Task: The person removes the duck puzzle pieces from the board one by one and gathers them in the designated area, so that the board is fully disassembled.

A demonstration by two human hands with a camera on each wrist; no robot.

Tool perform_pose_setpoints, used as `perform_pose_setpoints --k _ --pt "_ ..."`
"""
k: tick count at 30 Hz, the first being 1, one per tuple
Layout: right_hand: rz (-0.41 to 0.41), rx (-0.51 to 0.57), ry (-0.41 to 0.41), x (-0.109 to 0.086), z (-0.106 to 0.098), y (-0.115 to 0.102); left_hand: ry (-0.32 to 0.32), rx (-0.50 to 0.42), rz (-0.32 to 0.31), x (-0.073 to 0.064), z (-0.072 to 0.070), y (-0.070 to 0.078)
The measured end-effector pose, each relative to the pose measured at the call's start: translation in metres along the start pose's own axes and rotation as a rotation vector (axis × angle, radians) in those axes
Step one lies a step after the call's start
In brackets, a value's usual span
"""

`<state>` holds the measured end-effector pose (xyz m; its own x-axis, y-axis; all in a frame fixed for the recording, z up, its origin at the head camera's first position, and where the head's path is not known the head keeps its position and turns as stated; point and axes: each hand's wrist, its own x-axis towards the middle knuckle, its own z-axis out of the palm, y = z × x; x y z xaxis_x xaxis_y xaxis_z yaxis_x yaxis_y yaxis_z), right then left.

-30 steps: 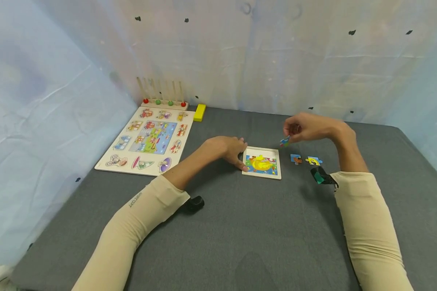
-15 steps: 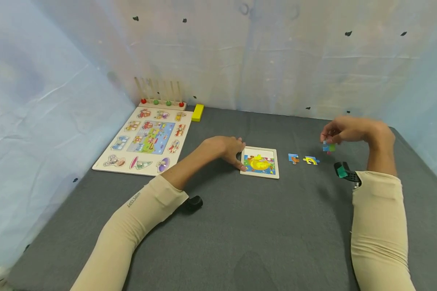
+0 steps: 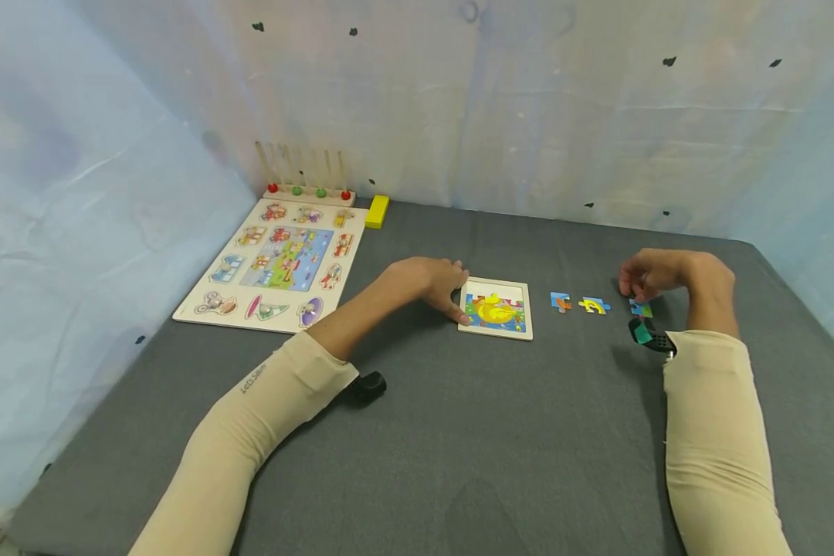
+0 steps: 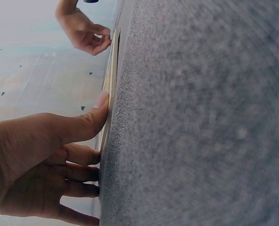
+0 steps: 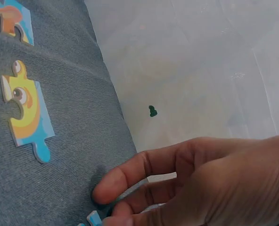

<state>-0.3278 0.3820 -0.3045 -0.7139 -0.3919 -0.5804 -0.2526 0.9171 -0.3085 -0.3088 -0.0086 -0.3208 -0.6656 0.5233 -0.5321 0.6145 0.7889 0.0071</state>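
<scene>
A small wooden puzzle tray (image 3: pixel 496 334) with a yellow duck picture lies on the grey table; its upper part shows pale bare wood. My left hand (image 3: pixel 434 286) rests at the tray's left side, thumb on the frame and fingers spread along the edge. Off to the right, my right hand (image 3: pixel 656 272) pinches a blue and green puzzle piece (image 3: pixel 641 309) down at the tabletop, the piece partly hidden by the fingers. Between it and the tray lie a yellow piece with an eye (image 5: pixel 28 106) and a blue and orange piece (image 5: pixel 17 21).
A large wooden knob puzzle board (image 3: pixel 250 323) lies at the back left. Behind it stands a pegged wooden counting rack (image 3: pixel 309 198) with red and green beads. Beside these is a yellow block (image 3: pixel 378 211). Pale cloth walls (image 3: pixel 417 100) border the table.
My right hand has carried its puzzle piece from beside the tray to the right, past the two loose pieces, and lowered it to the table. My left hand has stayed at the tray.
</scene>
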Motion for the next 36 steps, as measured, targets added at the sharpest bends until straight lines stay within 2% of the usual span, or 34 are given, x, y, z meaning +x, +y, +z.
perform_pose_setpoints --k 11,27,31,36 --pt "0.112 0.011 -0.072 -0.003 -0.001 -0.006 -0.018 0.012 -0.004 0.0 -0.003 -0.001" --pt "0.082 0.003 -0.074 0.0 -0.003 -0.007 -0.004 0.018 -0.014 0.001 -0.001 0.0" --pt "0.064 -0.04 -0.041 -0.002 -0.005 -0.01 -0.008 0.025 -0.013 0.002 0.0 0.0" --pt "0.006 -0.099 0.084 -0.004 -0.008 -0.025 -0.011 0.028 -0.011 0.003 0.001 0.0"
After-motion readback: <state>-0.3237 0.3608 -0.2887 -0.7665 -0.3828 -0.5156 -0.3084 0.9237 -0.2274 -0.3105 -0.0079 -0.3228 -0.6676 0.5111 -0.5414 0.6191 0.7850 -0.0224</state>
